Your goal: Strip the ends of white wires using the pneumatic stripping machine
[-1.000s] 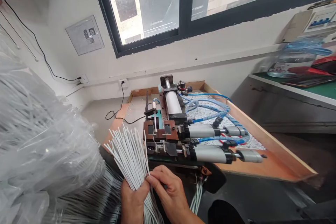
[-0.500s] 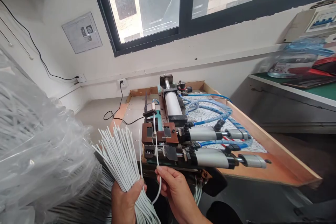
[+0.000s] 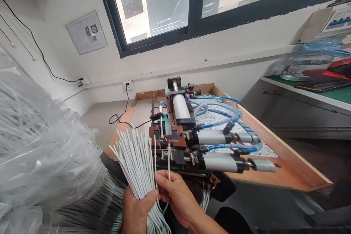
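Note:
My left hand (image 3: 138, 206) is wrapped round a thick bundle of pale grey-white cables (image 3: 137, 168), whose ends fan upward. My right hand (image 3: 174, 192) is closed beside it, with thumb and forefinger pinching a single cable (image 3: 155, 153) at the bundle's right edge. Another single cable (image 3: 169, 155) stands upright from behind the right fingers, its tip in front of the machine's brown jaw blocks (image 3: 177, 136). Just beyond the hands is the pneumatic machine (image 3: 182, 109), with silver cylinders and a thin metal rod (image 3: 161, 126) between the jaws.
Clear plastic wrapping (image 3: 49, 135) over more cables fills the left side. A wooden-edged tray (image 3: 274, 142) surrounds the machine and its blue hoses (image 3: 227, 117). Cables hang below the machine (image 3: 205, 199). A green-topped shelf (image 3: 326, 93) bears a plastic jug (image 3: 307, 62) at right.
The bundle and my left hand have shifted right. My right hand has moved to the bundle's edge and pinches a separate cable; the other cable's tip has come away from the metal rod.

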`<state>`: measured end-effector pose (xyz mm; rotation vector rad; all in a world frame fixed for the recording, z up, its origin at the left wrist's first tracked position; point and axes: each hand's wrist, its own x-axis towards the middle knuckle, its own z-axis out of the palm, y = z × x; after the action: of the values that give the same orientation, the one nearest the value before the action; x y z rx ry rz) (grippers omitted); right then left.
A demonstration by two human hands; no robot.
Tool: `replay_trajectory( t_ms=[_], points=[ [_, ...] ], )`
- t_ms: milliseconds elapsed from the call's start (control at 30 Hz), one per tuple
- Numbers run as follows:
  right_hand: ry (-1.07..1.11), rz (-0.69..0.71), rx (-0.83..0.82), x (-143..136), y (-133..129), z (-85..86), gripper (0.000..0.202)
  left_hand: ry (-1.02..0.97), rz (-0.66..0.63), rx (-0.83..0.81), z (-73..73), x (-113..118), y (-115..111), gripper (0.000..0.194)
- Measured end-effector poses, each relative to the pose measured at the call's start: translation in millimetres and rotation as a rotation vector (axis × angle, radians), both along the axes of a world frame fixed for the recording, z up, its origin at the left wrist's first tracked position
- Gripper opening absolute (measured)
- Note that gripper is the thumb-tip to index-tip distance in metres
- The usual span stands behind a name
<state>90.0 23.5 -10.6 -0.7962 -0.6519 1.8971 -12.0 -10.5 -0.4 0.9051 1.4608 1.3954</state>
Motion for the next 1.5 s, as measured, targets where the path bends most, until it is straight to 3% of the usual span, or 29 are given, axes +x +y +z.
replay_trajectory(
  t_ms=[133, 267, 567, 767, 900, 1133, 1500],
  points=[
    [-0.118, -0.152, 0.038, 3, -8, -5.1, 0.031, -0.012, -0.026, -0.047, -3.7, -2, -2, 0.014],
    [-0.142, -0.186, 0.006, 8, -11, -10.6, 0.031, -0.041, 0.001, -0.092, -5.3, -3, -1, 0.015],
    [-0.022, -0.149, -0.063, 9, 0, -7.5, 0.025, -0.072, 0.065, -0.093, -0.5, 0, 2, 0.017],
    [-0.024, 0.030, 0.021, 3, -2, -5.2, 0.025, -0.080, -0.023, -0.035, -0.9, 0, 2, 0.017],
    [-0.109, -0.124, 0.048, 2, -7, -4.9, 0.027, -0.079, -0.054, -0.012, -1.5, 1, 1, 0.014],
    [-0.051, -0.335, -0.079, 5, -1, -12.1, 0.026, -0.166, -0.032, -0.061, -2.4, -3, 3, 0.015],
    [0.140, -0.270, -0.219, 3, 13, -8.6, 0.025, -0.163, 0.009, -0.071, -0.3, -2, 9, 0.013]
  ],
)
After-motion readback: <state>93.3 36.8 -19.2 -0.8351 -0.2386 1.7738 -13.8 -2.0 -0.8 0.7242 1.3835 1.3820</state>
